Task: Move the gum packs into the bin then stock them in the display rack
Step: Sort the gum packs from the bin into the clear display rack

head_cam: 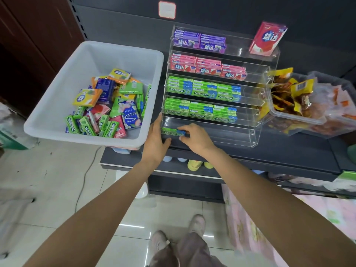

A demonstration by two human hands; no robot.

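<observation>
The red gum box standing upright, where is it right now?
The red gum box leans on the display rack's top tier, far right, beside the purple packs.

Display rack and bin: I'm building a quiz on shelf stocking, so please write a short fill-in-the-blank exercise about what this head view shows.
1. The top tier of the display rack holds ____ packs at its left.
2. The right hand pinches a green gum pack in the ____ tier.
3. The left hand rests on the rack's ____ front corner.
4. The loose gum packs lie in a ____ bin.

Missing words: purple; bottom; lower left; white
</observation>
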